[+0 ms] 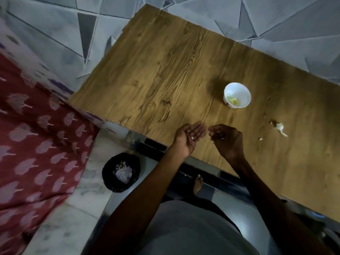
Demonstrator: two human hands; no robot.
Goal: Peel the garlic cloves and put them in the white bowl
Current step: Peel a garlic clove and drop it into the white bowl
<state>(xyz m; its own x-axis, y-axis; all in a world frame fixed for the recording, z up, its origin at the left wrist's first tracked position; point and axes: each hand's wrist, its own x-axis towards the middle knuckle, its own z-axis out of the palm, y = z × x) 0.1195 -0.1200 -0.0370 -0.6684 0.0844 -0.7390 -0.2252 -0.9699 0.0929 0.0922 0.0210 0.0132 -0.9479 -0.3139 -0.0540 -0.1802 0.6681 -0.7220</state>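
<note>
Black bin (pixel 121 172) by red cloth (pixel 36 135), garlic scraps (pixel 278 127) nr white bowl (pixel 243 92)

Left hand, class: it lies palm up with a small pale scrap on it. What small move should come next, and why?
Probably move the left hand over the black bin and tip out the pale scrap: it looks like peel, the bin already holds pale peelings, and peeled cloves are in the white bowl.
</note>
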